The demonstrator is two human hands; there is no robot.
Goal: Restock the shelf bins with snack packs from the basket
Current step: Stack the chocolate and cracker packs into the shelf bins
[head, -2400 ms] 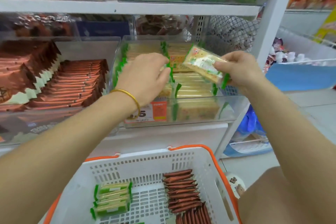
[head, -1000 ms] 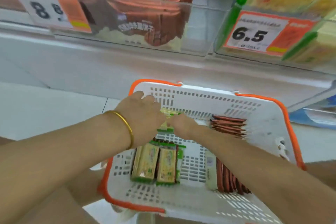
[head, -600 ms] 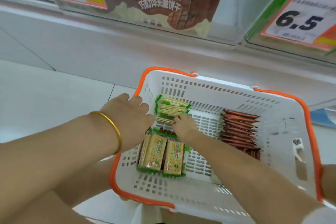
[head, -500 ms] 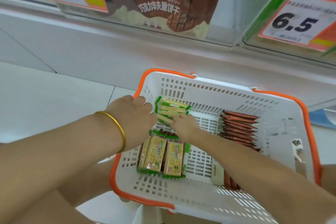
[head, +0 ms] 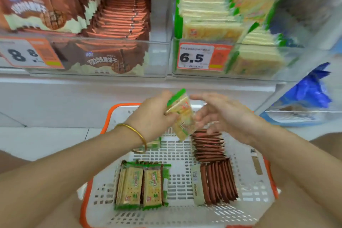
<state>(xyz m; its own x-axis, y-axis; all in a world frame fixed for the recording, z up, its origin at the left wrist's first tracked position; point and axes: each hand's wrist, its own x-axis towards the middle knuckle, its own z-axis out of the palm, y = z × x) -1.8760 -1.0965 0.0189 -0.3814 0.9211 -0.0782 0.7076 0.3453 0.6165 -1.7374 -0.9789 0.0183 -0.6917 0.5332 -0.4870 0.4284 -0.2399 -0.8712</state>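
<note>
Left hand (head: 153, 114) is up over the basket, fingers and thumb curled round one green-edged cracker pack (head: 182, 118), which hangs tilted with its green seal uppermost. Right hand (head: 224, 114) is just beside it, palm turned in, fingers spread and relaxed, holding nothing. Whether its fingertips touch the wrapper I cannot tell, because the pack covers them.

A gold bangle (head: 134, 131) sits on the left wrist. Under that wrist peeks a second green pack (head: 154, 143), most of it hidden.

Down in the white basket (head: 259, 196) with its orange rim, flat cracker packs (head: 138, 187) lie at the near left. A brown row (head: 209, 146) is at the far right, and upright brown packs (head: 220, 181) stand on edge nearer. The basket's near edge is cut off at the bottom.

Above, on the shelf, sit two clear bins. The left bin (head: 159, 57) carries shelved brown packs (head: 111, 20) behind an 8.8 tag (head: 27, 53). The right bin (head: 229, 76) carries shelved cracker packs (head: 209, 14) behind a 6.5 tag (head: 196, 57). Both bins are smeared by motion, the print mostly unreadable.

A blue bag (head: 311, 88) is at the far right, its contents hard to make out.
</note>
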